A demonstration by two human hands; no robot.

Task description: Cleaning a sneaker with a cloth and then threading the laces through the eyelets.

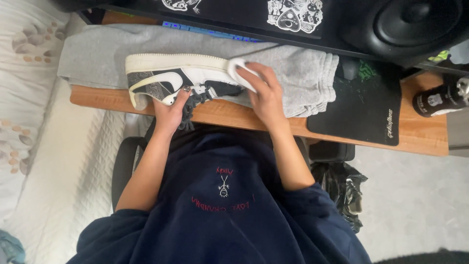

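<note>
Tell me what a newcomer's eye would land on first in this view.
First the black-and-white sneaker, lying on its side on a grey towel spread over the wooden desk. The left hand steadies it from below at the laces, while the right hand presses a white cloth against its toe end. At the far right, a black bottle lies beside a black mouse mat.

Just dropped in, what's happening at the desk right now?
A person seated at a wooden desk has a black-and-white sneaker lying on its side on a grey towel. The left hand steadies the shoe from below near the laces. The right hand presses a white wipe against the toe end. A black mouse pad and a dark bottle sit to the right.
</note>
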